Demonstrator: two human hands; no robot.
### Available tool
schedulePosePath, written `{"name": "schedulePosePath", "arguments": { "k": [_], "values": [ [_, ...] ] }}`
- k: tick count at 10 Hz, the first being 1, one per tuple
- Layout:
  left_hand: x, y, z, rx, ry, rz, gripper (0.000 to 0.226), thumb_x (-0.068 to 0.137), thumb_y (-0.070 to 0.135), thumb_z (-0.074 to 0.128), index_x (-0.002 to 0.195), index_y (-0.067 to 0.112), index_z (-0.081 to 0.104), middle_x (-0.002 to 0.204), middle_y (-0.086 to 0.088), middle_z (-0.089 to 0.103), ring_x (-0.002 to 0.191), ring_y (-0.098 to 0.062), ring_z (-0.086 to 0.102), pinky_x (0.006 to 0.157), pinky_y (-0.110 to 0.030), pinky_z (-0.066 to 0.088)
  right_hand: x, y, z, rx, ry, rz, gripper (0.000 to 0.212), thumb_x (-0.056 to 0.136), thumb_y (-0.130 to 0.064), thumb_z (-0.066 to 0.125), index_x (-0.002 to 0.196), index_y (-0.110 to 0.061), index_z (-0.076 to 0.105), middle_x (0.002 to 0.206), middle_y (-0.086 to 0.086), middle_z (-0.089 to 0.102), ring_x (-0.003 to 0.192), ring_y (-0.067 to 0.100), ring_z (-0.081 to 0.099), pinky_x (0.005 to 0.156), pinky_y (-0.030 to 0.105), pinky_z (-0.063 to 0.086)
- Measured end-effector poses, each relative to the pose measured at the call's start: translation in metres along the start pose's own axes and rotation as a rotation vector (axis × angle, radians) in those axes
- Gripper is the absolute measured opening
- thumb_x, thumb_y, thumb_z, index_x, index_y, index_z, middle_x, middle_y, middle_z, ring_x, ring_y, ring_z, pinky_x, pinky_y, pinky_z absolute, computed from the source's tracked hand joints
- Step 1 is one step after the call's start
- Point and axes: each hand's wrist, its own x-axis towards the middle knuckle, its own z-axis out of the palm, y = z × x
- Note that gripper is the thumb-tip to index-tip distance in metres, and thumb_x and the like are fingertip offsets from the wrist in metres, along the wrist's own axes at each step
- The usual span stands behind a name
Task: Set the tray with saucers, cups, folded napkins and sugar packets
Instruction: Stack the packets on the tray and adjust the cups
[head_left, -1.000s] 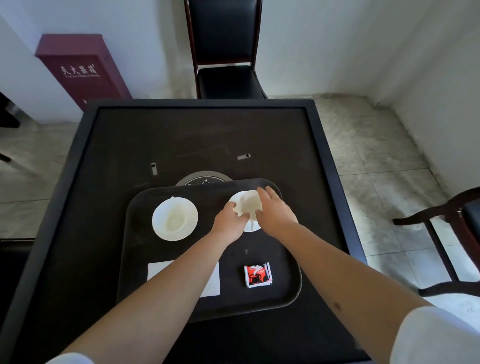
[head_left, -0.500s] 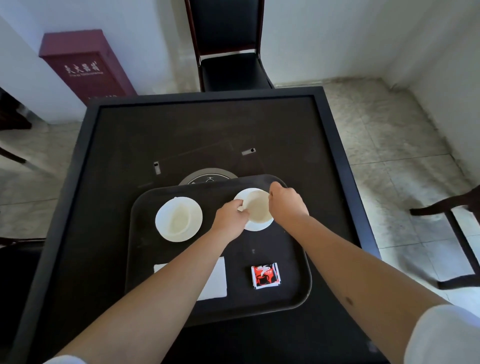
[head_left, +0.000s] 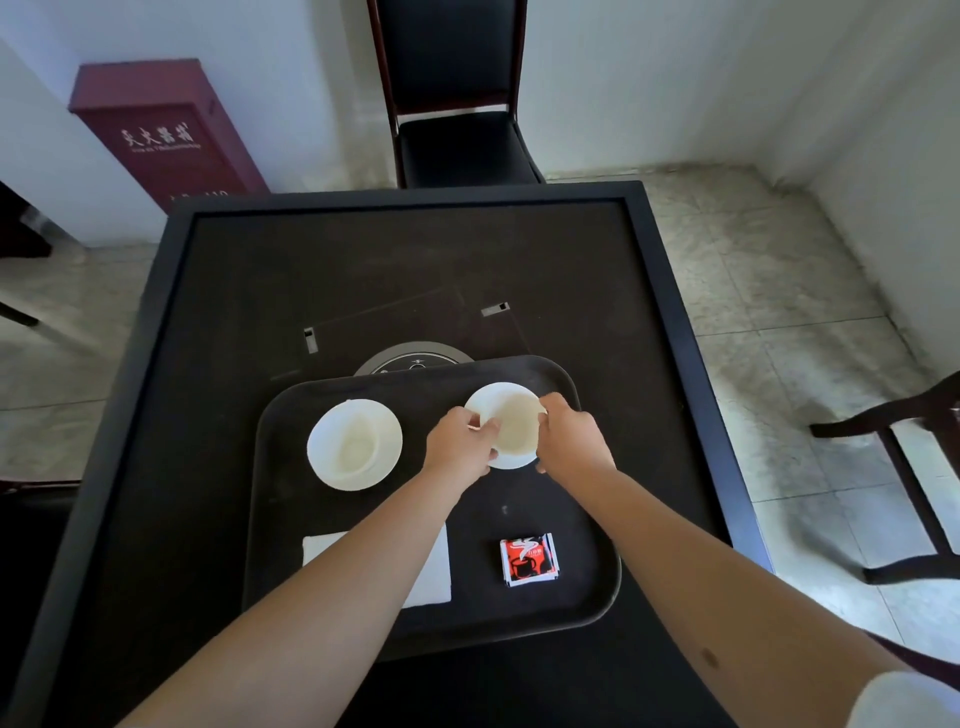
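From the head camera, a dark tray sits on the near half of the black surface. At the tray's far right, a white cup stands on a white saucer. The left hand grips the cup's left rim with its fingers, and the right hand clasps the right rim, so both hands hold that cup. At the tray's far left, a second cup rests in its own saucer, well apart from the hands. At the near left a folded white napkin lies flat, partly hidden under the left forearm. At the near right lies a small stack of red and black sugar packets. Beyond the surface stands a dark chair, with a red cabinet against the far-left wall.
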Motion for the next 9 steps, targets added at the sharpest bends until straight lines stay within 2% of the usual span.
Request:
{"name": "schedulePosePath", "arguments": {
  "k": [1, 2, 3, 4, 5, 6, 7, 8, 9],
  "values": [
    [-0.004, -0.008, 0.003, 0.035, -0.032, 0.107, 0.050, 0.090, 0.021, 0.069, 0.135, 0.024, 0.047, 0.116, 0.005, 0.054, 0.105, -0.020, 0.059, 0.084, -0.038, 0.059, -0.002, 0.004, 0.001, 0.126, -0.008, 0.062, 0.018, 0.096, -0.011, 0.052, 0.112, -0.017, 0.050, 0.094, 0.008, 0.063, 0.074, 0.024, 0.068, 0.066, 0.039, 0.061],
    [-0.001, -0.013, 0.005, -0.028, -0.011, 0.103, 0.048, 0.091, 0.013, 0.067, 0.133, 0.025, 0.048, 0.121, 0.004, 0.057, 0.108, -0.021, 0.057, 0.088, -0.040, 0.058, -0.002, 0.009, -0.001, 0.197, 0.037, 0.053, 0.012, 0.097, -0.017, 0.043, 0.093, -0.019, 0.054, 0.086, 0.004, 0.065, 0.063, 0.016, 0.068, 0.054, 0.025, 0.055],
    [0.001, -0.013, 0.006, -0.047, 0.089, 0.110, 0.028, 0.092, 0.015, 0.064, 0.115, 0.026, 0.053, 0.120, 0.000, 0.063, 0.098, -0.017, 0.058, 0.084, -0.037, 0.057, -0.001, 0.012, -0.002, 0.296, 0.017, 0.053, 0.017, 0.093, -0.015, 0.048, 0.106, -0.021, 0.057, 0.086, 0.003, 0.067, 0.064, 0.012, 0.067, 0.047, 0.017, 0.047],
    [0.001, -0.013, 0.005, -0.027, 0.117, 0.148, 0.024, 0.096, 0.017, 0.061, 0.119, 0.024, 0.059, 0.122, 0.000, 0.064, 0.102, -0.015, 0.059, 0.090, -0.039, 0.056, -0.002, 0.010, 0.000, 0.348, -0.043, 0.040, 0.042, 0.095, -0.014, 0.057, 0.133, -0.030, 0.048, 0.091, -0.001, 0.066, 0.062, 0.012, 0.069, 0.049, 0.015, 0.050],
    [-0.002, -0.013, 0.004, -0.024, 0.065, 0.180, 0.036, 0.095, 0.017, 0.061, 0.130, 0.024, 0.057, 0.129, 0.002, 0.063, 0.113, -0.019, 0.058, 0.094, -0.044, 0.055, -0.004, 0.013, 0.002, 0.449, -0.047, 0.069, 0.038, 0.097, -0.017, 0.057, 0.133, -0.028, 0.050, 0.092, -0.001, 0.069, 0.061, 0.007, 0.070, 0.051, 0.017, 0.053],
    [-0.005, -0.018, 0.004, -0.001, -0.010, 0.224, 0.044, 0.095, 0.018, 0.062, 0.137, 0.028, 0.052, 0.134, 0.004, 0.059, 0.119, -0.021, 0.055, 0.097, -0.047, 0.052, -0.005, 0.017, 0.004, 0.541, -0.044, 0.120, 0.031, 0.100, -0.018, 0.051, 0.131, -0.025, 0.053, 0.093, 0.001, 0.070, 0.062, 0.009, 0.071, 0.051, 0.018, 0.053],
    [-0.008, -0.020, 0.004, 0.004, -0.025, 0.228, 0.047, 0.096, 0.022, 0.062, 0.141, 0.029, 0.048, 0.139, 0.003, 0.055, 0.123, -0.022, 0.053, 0.099, -0.047, 0.051, -0.007, 0.014, 0.003, 0.570, -0.039, 0.139, 0.030, 0.100, -0.018, 0.051, 0.130, -0.024, 0.054, 0.092, 0.003, 0.070, 0.062, 0.011, 0.071, 0.052, 0.019, 0.054],
    [-0.008, -0.021, 0.005, 0.000, -0.043, 0.214, 0.050, 0.097, 0.023, 0.060, 0.145, 0.028, 0.044, 0.142, 0.000, 0.052, 0.124, -0.026, 0.052, 0.093, -0.041, 0.055, -0.005, 0.012, 0.002, 0.575, -0.038, 0.142, 0.031, 0.100, -0.017, 0.051, 0.130, -0.023, 0.054, 0.090, 0.003, 0.070, 0.060, 0.011, 0.070, 0.052, 0.019, 0.054],
    [-0.011, -0.018, 0.005, 0.027, -0.041, 0.211, 0.052, 0.098, 0.022, 0.058, 0.147, 0.027, 0.040, 0.145, -0.002, 0.049, 0.127, -0.028, 0.050, 0.097, -0.046, 0.052, -0.007, 0.009, -0.001, 0.575, -0.048, 0.149, 0.031, 0.100, -0.018, 0.051, 0.131, -0.024, 0.054, 0.090, 0.002, 0.070, 0.061, 0.012, 0.070, 0.052, 0.019, 0.054]
  ]
}}
